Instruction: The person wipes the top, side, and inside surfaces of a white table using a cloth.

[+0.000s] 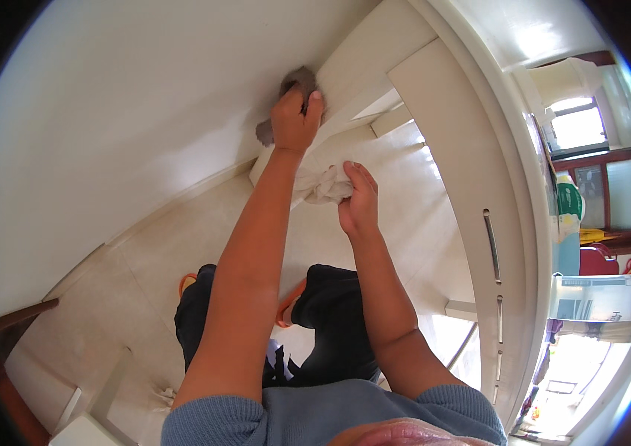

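My left hand (294,120) grips a grey fuzzy cloth (303,79) and presses it to the white wall (142,106), right beside a pale furniture panel (374,53). Part of the cloth hangs out below the hand. Lower and to the right, my right hand (361,198) holds a crumpled white cloth or tissue (323,187) between thumb and fingers. That bundle sits in front of the panel's lower edge; whether it touches the panel I cannot tell.
White furniture with slot-like metal handles (492,245) curves along the right. A clear plastic container (594,298) and a green-labelled pack (569,198) stand on its top. Crumpled white material (166,397) lies on the tiled floor (125,279), near a dark wooden frame (17,320).
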Available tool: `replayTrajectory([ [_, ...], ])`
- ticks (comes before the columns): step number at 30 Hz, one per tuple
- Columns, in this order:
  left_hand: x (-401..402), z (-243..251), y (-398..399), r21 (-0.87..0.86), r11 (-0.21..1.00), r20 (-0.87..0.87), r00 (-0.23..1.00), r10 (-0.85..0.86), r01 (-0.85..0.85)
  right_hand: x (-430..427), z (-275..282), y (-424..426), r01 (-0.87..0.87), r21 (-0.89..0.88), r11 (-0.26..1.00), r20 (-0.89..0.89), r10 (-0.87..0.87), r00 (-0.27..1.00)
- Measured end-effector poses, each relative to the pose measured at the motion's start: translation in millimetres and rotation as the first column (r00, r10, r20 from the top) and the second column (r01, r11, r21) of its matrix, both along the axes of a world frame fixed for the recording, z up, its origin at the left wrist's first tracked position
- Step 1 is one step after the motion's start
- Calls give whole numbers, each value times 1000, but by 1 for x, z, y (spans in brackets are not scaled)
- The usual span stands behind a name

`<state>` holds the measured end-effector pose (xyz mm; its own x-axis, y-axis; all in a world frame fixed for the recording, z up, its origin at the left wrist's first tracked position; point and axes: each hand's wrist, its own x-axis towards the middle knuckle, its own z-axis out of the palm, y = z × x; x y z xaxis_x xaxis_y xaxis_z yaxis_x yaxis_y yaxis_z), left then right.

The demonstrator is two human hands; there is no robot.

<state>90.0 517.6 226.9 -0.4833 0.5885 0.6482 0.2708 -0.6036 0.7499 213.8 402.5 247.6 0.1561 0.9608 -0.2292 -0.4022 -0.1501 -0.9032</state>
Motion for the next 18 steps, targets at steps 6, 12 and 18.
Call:
replayTrajectory([
  [6, -2, 61, 1, 132, 963, 94, 964, -247, 234, -4, 3, 1, -7, 16, 1000, 3, 7, 1000],
  [12, 4, 151, 2, 139, 908, -72, 919, -388, 395, 13, 2, -6, -56, 27, 998, 13, 56, 998],
  [18, 22, 87, -12, 204, 972, -252, 966, -61, 115, 28, 2, -11, 38, 4, 999, 38, -38, 999],
])
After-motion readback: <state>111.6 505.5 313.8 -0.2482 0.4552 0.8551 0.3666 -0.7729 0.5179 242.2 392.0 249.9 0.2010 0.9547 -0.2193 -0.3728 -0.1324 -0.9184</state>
